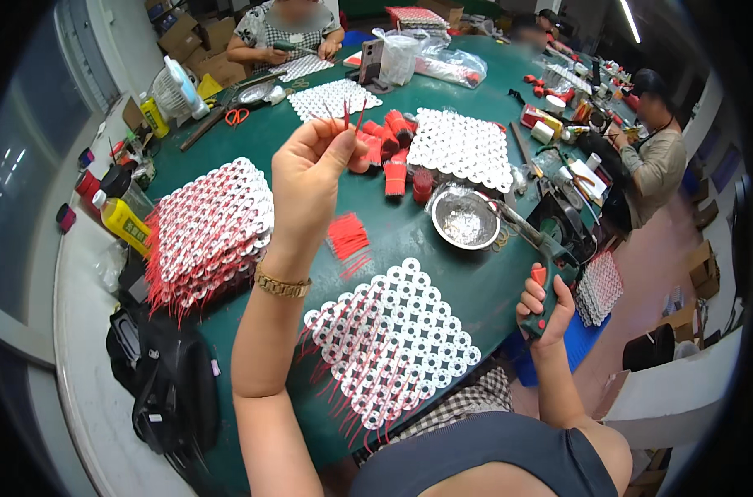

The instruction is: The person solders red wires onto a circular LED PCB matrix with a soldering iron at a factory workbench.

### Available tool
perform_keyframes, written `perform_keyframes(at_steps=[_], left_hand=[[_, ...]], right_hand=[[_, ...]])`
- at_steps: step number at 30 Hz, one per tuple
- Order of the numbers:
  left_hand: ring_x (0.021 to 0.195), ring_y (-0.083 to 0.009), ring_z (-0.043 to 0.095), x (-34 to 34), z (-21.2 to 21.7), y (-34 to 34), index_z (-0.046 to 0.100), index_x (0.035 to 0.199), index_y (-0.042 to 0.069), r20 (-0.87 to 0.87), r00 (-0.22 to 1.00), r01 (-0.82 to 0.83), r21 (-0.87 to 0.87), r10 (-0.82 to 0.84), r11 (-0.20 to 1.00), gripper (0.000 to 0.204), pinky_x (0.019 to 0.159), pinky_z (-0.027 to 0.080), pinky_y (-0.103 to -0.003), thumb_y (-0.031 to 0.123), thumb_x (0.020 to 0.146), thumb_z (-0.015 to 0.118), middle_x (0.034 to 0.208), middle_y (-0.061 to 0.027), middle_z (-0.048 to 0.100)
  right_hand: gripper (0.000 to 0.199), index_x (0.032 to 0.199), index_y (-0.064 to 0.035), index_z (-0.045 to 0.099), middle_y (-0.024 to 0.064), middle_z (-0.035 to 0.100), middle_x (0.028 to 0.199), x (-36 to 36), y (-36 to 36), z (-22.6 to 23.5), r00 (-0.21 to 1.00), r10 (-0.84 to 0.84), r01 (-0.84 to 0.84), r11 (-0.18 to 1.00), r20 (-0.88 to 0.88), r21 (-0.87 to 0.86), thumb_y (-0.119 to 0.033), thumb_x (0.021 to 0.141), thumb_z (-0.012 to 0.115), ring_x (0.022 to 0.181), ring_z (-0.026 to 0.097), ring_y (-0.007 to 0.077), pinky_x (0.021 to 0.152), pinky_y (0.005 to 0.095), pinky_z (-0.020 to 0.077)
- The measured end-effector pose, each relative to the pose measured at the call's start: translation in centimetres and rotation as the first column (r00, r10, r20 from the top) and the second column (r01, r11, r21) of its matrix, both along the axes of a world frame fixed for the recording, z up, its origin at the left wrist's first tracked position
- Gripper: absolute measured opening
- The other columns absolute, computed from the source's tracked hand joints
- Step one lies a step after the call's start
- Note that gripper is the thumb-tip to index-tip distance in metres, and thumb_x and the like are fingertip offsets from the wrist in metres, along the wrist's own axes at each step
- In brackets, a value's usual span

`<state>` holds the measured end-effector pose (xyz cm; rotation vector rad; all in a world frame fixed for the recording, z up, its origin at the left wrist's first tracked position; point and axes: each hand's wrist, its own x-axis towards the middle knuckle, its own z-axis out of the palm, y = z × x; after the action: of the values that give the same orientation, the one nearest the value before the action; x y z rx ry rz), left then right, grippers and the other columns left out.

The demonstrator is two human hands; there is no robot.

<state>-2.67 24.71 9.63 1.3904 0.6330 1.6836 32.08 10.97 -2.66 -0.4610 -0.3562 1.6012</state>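
Observation:
My left hand (310, 166) is raised over the table, its thumb and fingers pinching a few short red wires (347, 113) whose ends stick up. In my right hand (555, 315), at the table's right edge, is a green-and-red handled tool (539, 277) that looks like a soldering gun; its tip is hard to make out. Between my arms lies a panel of white round circuit boards (405, 331) with dark centres. Red wires hang from its left and lower rows. Just beyond the panel is a loose pile of red wires (348, 235) on the green table.
A tall stack of wired panels (215, 224) stands at left, and bare white panels (462, 149) lie farther off beside bundled red wires (395, 176). A metal bowl (466, 219) sits near a black device (563, 224). Co-workers sit across the table and at right.

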Motion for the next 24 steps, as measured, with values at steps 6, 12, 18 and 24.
perform_keyframes(at_steps=[6, 12, 18, 24], left_hand=[[0.069, -0.0086, 0.059, -0.1, -5.9, -2.8, 0.061, 0.098, -0.001, -0.017, 0.996, 0.071, -0.351, -0.082, 0.934, 0.013, 0.067, 0.051, -0.022, 0.011, 0.093, 0.063, 0.082, -0.0030, 0.063], [0.067, -0.0068, 0.057, -1.0, -10.9, -6.4, 0.064, 0.101, -0.003, -0.271, 0.961, -0.114, -0.554, -0.049, 0.825, 0.014, 0.065, 0.050, -0.021, 0.008, 0.094, 0.061, 0.090, -0.0035, 0.065], [0.063, -0.0136, 0.058, 0.0, -13.6, -9.9, 0.057, 0.093, 0.001, -0.817, 0.565, -0.349, -0.114, 0.112, 0.930, 0.004, 0.058, 0.047, -0.028, 0.004, 0.094, 0.056, 0.081, -0.0070, 0.061], [0.066, -0.0367, 0.061, 1.1, -14.3, -11.4, 0.053, 0.091, 0.003, -0.912, 0.314, -0.433, 0.110, 0.264, 0.895, 0.011, 0.056, 0.047, -0.044, 0.012, 0.091, 0.059, 0.081, -0.0150, 0.062]], right_hand=[[0.040, 0.126, -0.0064, 0.048, 0.0030, 0.046, 0.075, -2.1, 1.3, -0.7, 0.980, 0.122, -0.118, 0.992, -0.154, 0.032, -0.034, 0.097, 0.044, 0.058, 0.046, 0.0134, 0.059, 0.0302, 0.0401], [0.041, 0.129, -0.0032, 0.043, 0.0102, 0.051, 0.080, -3.7, 0.2, -0.8, 0.979, 0.069, -0.085, 0.994, 0.193, 0.075, -0.029, 0.098, 0.045, 0.063, 0.054, 0.0190, 0.063, 0.0314, 0.0461], [0.042, 0.128, -0.0001, 0.041, 0.0133, 0.053, 0.075, -3.2, -0.7, -0.8, 0.952, 0.041, -0.076, 0.992, 0.303, 0.102, -0.026, 0.096, 0.050, 0.059, 0.057, 0.0215, 0.058, 0.0306, 0.0502], [0.048, 0.128, 0.0010, 0.039, 0.0142, 0.054, 0.076, -3.9, -1.2, -0.5, 0.928, 0.112, -0.159, 0.982, 0.356, 0.104, -0.025, 0.092, 0.058, 0.060, 0.059, 0.0223, 0.058, 0.0309, 0.0504]])
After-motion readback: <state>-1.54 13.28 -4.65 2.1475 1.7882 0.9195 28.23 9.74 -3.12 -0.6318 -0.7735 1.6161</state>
